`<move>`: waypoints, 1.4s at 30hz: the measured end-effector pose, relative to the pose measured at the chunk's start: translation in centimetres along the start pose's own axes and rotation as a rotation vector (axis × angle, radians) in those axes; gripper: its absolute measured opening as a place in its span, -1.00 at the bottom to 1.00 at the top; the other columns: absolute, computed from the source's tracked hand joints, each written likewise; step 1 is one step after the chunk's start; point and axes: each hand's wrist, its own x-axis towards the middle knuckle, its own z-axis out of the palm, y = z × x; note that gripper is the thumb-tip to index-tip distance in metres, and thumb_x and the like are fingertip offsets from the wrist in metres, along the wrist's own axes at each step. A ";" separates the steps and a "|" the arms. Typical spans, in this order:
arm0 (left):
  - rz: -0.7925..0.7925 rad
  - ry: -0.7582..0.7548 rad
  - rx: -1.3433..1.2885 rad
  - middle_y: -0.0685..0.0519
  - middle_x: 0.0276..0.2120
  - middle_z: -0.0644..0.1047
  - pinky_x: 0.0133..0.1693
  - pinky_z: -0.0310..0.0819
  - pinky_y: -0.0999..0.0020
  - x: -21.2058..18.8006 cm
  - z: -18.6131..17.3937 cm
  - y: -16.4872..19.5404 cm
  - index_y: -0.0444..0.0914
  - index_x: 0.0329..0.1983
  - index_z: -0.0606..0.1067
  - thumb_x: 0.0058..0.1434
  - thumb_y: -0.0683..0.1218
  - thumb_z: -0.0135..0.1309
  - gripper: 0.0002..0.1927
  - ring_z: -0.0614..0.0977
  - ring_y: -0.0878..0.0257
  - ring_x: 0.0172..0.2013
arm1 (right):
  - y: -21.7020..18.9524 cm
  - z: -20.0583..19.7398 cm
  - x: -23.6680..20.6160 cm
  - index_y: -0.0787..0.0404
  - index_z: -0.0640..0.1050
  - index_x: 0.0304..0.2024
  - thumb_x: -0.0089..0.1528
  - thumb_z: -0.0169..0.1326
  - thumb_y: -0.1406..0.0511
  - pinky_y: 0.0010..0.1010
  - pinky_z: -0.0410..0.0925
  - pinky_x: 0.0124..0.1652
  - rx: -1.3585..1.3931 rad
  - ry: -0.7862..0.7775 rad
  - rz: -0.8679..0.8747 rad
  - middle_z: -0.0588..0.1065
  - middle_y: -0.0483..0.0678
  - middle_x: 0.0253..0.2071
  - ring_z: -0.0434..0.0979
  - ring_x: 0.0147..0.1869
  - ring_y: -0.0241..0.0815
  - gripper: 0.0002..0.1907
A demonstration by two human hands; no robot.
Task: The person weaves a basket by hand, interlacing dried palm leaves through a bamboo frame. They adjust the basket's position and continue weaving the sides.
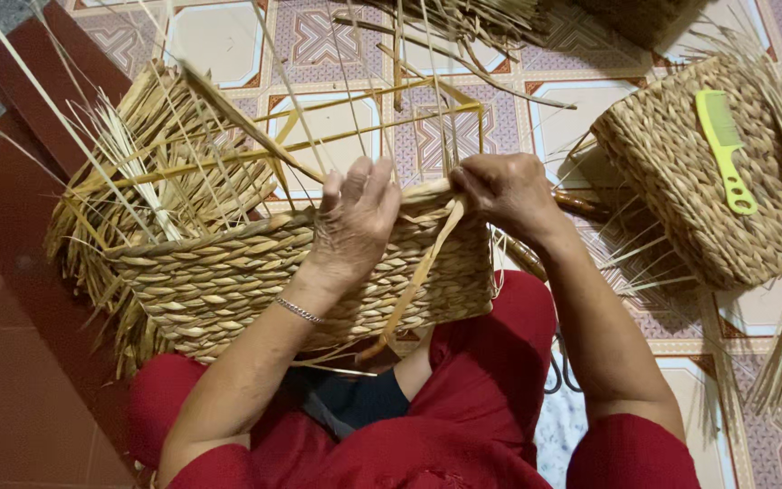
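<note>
On the lap, against red trousers, rests a half-woven basket [309,272], its braided wall facing up and its unfinished rim bristling with loose straw that fans away from it toward the tiled floor [228,36]. A likely slip: the flat strand [423,272] hanging down the basket's wall near its right corner looks slack, and if the pinch above it loosens, the last tuck at the rim could spring open; the stiff yellow stakes [382,113] arching over the basket's mouth could also kink or snap if the basket is tipped or pressed hard. The left hand [355,222] lies over the basket's rim, palm down, fingers spread and curled loosely over the edge; it presses and steadies the weave rather than gripping any single strand. The right hand [504,190] sits at the basket's right corner, fingers drawn together in a tight pinch on the upper end of the strand where it meets the rim. Right of the basket, on the floor, stands a second, finished basket [681,190] turned on its side, a green comb [726,149] lying on it. Just below the basket's right corner, beside the knee, dark scissor handles [561,371] peek out, partly hidden.
</note>
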 end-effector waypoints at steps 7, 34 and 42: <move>0.010 -0.097 -0.195 0.00 -0.61 0.45 -0.56 0.36 0.26 -1.6 -1.4 2.6 -0.34 -0.13 0.48 0.38 -0.28 -0.01 -0.93 0.49 0.20 -0.58 | 1.4 2.2 -0.2 0.16 0.67 -0.19 0.34 0.22 0.31 -0.48 0.50 -0.42 0.006 0.271 -0.202 0.64 -0.08 -0.34 0.65 -0.39 -0.30 -0.94; -0.031 -0.271 -0.017 -0.14 -0.25 0.46 -0.10 0.32 0.16 -1.2 -2.0 3.8 -0.33 -0.27 0.45 0.04 -0.13 0.11 -0.77 0.45 0.05 -0.18 | 1.0 1.9 1.1 0.16 0.49 -0.11 0.33 0.17 0.40 -0.35 0.51 -0.26 -0.270 0.158 -0.439 0.55 -0.08 -0.18 0.61 -0.15 -0.16 -0.87; -0.107 0.065 -0.055 0.05 -0.36 0.45 -0.16 0.33 0.20 -0.2 -3.8 0.2 -0.24 -0.10 0.54 0.32 -0.20 0.14 -0.89 0.45 0.21 -0.25 | 0.0 -2.3 0.4 0.23 0.59 0.02 0.20 0.19 0.44 -0.29 0.50 -0.16 0.122 -0.164 -0.266 0.56 0.02 -0.23 0.59 -0.17 -0.10 -0.69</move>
